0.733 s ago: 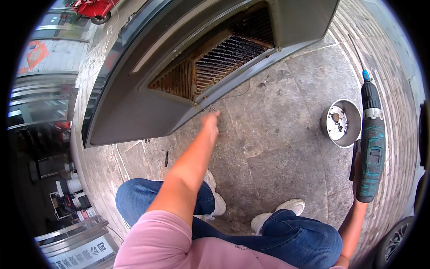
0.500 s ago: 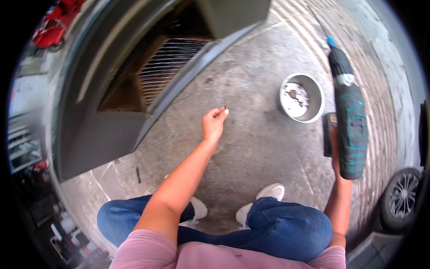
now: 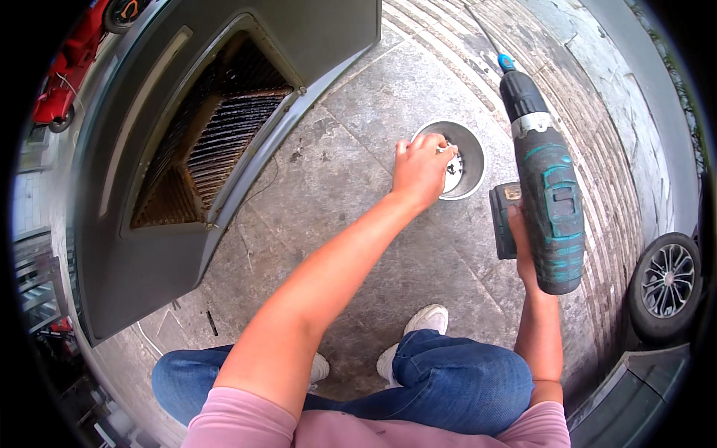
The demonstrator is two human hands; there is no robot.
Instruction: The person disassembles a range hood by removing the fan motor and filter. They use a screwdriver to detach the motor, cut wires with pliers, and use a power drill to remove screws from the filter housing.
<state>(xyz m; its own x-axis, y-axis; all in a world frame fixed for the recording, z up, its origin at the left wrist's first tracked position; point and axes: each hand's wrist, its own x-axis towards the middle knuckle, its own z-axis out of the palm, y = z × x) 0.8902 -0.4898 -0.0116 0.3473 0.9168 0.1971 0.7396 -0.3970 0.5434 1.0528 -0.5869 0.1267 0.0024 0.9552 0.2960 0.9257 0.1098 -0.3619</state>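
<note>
My right hand (image 3: pixel 520 233) is wrapped round the handle of a black and teal cordless drill (image 3: pixel 553 205). The drill stands off the ground with its long thin bit and blue collar pointing away from me. Over the left rim of a round metal bowl (image 3: pixel 472 160) is my left hand (image 3: pixel 420 170), fingers curled and tips pinched together above the bowl's inside. Whatever sits between those fingertips is too small to make out. Small dark bits lie on the white bottom of the bowl, partly hidden by the hand.
A grey metal housing (image 3: pixel 142 257), like a range hood, stands at left with a greasy brown ribbed recess (image 3: pixel 231 134). Stone paving (image 3: pixel 351 224) lies between us. A car wheel (image 3: pixel 667 282) is at right, a red vehicle (image 3: pixel 60 97) at far left. A thin dark piece (image 3: pixel 211 322) lies near my left knee.
My left hand has moved right, from above the paving to over the bowl. The right hand keeps its hold on the drill. My view has shifted, showing more of the grey housing's recess.
</note>
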